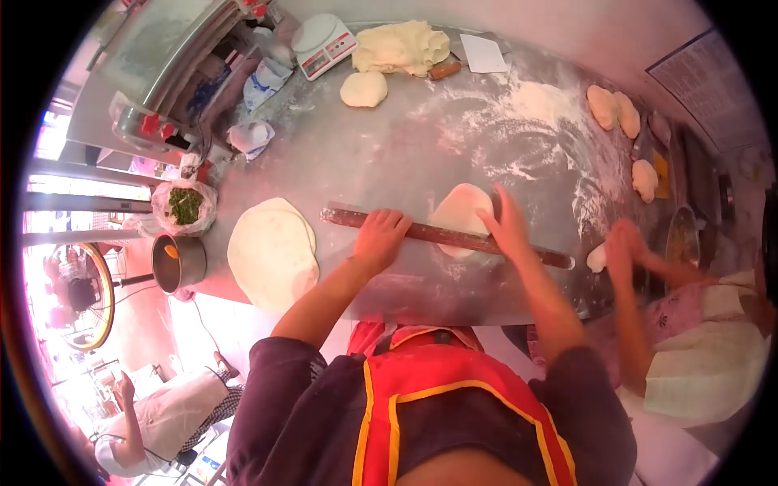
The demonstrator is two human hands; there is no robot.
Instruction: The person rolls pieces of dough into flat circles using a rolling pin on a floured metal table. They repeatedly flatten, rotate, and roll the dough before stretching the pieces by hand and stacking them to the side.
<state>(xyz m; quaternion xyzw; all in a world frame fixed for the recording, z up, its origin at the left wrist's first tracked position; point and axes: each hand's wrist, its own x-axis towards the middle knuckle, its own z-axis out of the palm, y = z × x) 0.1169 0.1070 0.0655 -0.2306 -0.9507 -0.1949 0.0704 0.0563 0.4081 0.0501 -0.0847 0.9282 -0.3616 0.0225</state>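
Observation:
A long wooden rolling pin point(442, 235) lies across a flattened round of dough point(463, 209) on the floured metal table. My left hand point(382, 240) is closed over the pin, left of the dough. At the dough's right edge, my right hand point(509, 227) has its fingers stretched out and its thumb apart, the thumb overlapping the dough; the pin passes beneath its wrist. To the left, overlapping rolled-out dough sheets point(271, 253) lie near the table's front edge.
At the back are a kitchen scale point(324, 44), a dough ball point(364, 89) and a large dough mass point(401, 47). A co-worker's hands point(622, 243) handle dough at the right. A metal pot point(180, 263) and a bag of chopped greens point(186, 206) stand at the left edge.

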